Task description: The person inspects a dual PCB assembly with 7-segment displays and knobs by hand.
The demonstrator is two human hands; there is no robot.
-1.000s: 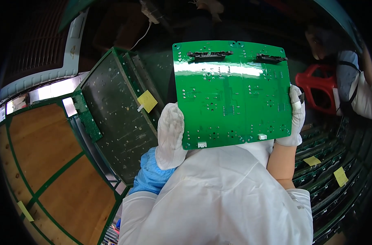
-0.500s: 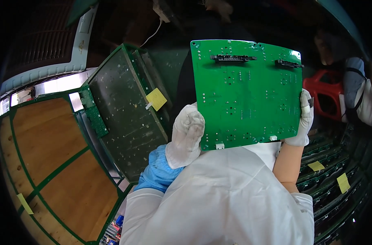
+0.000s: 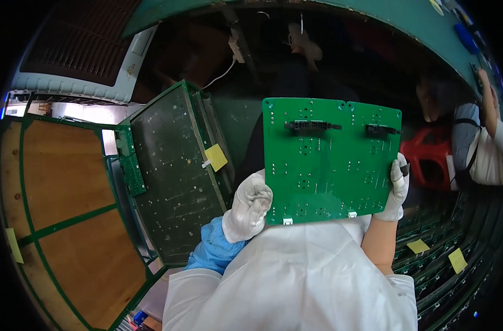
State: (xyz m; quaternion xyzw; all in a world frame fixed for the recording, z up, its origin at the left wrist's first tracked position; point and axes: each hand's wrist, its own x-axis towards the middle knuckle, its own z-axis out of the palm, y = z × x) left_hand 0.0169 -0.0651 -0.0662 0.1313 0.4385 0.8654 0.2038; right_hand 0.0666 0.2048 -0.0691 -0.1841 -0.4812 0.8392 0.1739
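A large green circuit board [image 3: 331, 165] is held up in front of my chest. Two black connectors sit near its far edge, and two small white ones are on the near edge. My left hand [image 3: 250, 205], in a white glove with a blue sleeve cover behind it, grips the board's left edge; its fingers are curled. On the right edge, my right hand [image 3: 396, 185], also white-gloved, closes round the board. A small dark piece shows at the fingertips of that glove. The fingers behind the board are hidden.
At left stand a dark green metal box [image 3: 171, 176] with a yellow note [image 3: 215, 158] and a wooden panel [image 3: 69, 176] in a green frame. Racked boards [image 3: 433, 276] fill the lower right. A red stool [image 3: 428, 157] and another person [image 3: 488, 149] are at right, below a green bench [image 3: 373, 16].
The view has tilted up, bringing the bench edge and more of the other person into sight. The board and both hands appear lower in the picture, with both grips kept.
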